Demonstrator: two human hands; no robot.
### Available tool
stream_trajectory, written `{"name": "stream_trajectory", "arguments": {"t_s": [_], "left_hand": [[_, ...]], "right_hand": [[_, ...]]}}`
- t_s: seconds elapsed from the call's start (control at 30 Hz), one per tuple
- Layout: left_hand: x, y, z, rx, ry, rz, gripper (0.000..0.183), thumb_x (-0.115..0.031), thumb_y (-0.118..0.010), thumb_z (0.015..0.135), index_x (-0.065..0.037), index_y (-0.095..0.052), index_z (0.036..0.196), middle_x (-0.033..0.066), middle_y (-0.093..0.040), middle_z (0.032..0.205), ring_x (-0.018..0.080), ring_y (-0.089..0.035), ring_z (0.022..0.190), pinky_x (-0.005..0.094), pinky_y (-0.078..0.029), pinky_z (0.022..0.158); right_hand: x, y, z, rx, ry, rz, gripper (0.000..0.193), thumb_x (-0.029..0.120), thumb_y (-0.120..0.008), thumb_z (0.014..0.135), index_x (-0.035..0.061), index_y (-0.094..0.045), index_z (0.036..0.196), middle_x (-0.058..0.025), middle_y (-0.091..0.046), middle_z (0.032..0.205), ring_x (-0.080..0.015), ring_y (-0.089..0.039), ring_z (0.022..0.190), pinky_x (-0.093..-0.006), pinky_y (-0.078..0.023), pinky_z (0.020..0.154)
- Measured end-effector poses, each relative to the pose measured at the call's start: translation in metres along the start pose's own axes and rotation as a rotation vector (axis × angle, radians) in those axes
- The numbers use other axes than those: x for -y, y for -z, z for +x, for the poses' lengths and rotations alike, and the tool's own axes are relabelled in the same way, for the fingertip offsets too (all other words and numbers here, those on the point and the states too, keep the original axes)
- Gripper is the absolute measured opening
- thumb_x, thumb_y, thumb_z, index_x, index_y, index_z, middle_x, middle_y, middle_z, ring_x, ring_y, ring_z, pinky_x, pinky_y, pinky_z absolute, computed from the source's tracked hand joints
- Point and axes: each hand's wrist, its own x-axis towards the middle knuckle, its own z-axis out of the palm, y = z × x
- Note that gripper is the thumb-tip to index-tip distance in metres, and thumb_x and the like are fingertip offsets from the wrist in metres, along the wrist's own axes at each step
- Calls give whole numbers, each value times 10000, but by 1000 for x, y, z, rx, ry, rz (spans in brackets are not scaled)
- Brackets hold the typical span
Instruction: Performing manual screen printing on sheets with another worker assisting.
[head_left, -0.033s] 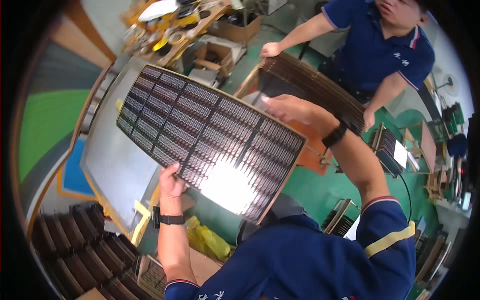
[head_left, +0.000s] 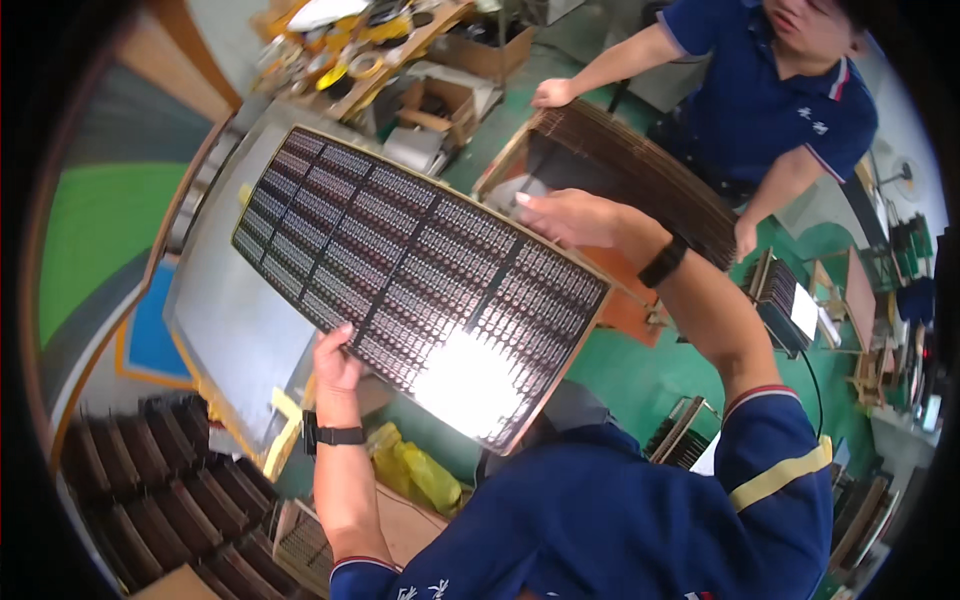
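Note:
A large dark circuit board panel [head_left: 400,235], patterned with rows of small repeated units in a grid, is held tilted in front of me. My left hand [head_left: 335,362] grips its near edge, thumb on top and the other fingers underneath. At the far edge, my right hand [head_left: 568,217] is closed against the rim; part of its fingers is hidden behind the panel. Bright light reflects off the panel's near right part. The panel's left end hangs over a pale metal-topped table [head_left: 235,325]; whether it touches the top I cannot tell.
Across from me a co-worker [head_left: 770,120] holds a wooden-framed rack of stacked boards [head_left: 640,170]. Dark racks [head_left: 160,490] stand at lower left, near a yellow plastic bag [head_left: 425,475]. A cluttered bench [head_left: 400,50] with tape rolls and a cardboard box [head_left: 440,105] lie at the back.
The panel and both my hands have shifted very slightly left in the picture, while the co-worker and rack appear slightly farther right. Both hands keep their places on the panel.

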Motion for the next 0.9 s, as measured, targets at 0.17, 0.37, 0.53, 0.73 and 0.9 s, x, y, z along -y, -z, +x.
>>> {"name": "stream_trajectory", "arguments": {"t_s": [0.17, 0.37, 0.53, 0.73, 0.9], "left_hand": [[-11, 37, -39, -153, -35, 37, 523, 36, -563, 754, 59, -481, 1270, 166, -614, 1188, 311, -609, 1072, 427, -491, 986], [-6, 25, -50, -250, -154, 23, 517, 24, -565, 754, 61, -488, 1264, 169, -622, 1183, 311, -626, 1052, 428, -504, 966], [10, 8, -53, -425, -258, -104, 386, -76, -606, 855, 41, -526, 1214, 159, -648, 1117, 299, -643, 999, 418, -528, 908], [80, 0, -88, -409, -20, 62, 376, -140, -610, 915, -16, -537, 1262, 167, -644, 1144, 255, -667, 967, 369, -577, 805], [120, -10, -136, -527, 134, 201, 397, -118, -581, 943, -16, -500, 1318, 183, -620, 1199, 276, -642, 1063, 380, -561, 846]], "right_hand": [[7, -47, 42, 358, -9, 100, 502, 339, -464, 1004, -110, -541, 1215, -182, -647, 1111, -219, -660, 934, -332, -555, 790], [2, -56, 69, 191, 13, 95, 378, 177, -554, 959, -113, -543, 1202, -168, -655, 1067, -187, -650, 909, -301, -544, 767], [-23, -59, 106, -8, 125, -89, 405, 220, -647, 893, -81, -605, 1159, -153, -648, 1053, -206, -582, 953, -318, -465, 838], [-7, -30, 204, 57, 178, 38, 273, 168, -641, 885, -76, -622, 1006, -111, -656, 902, -192, -612, 817, -316, -515, 742], [-22, -27, 276, -32, 30, -171, 449, 149, -576, 934, -159, -479, 1246, -199, -624, 1122, -216, -601, 1002, -319, -483, 858]]}}
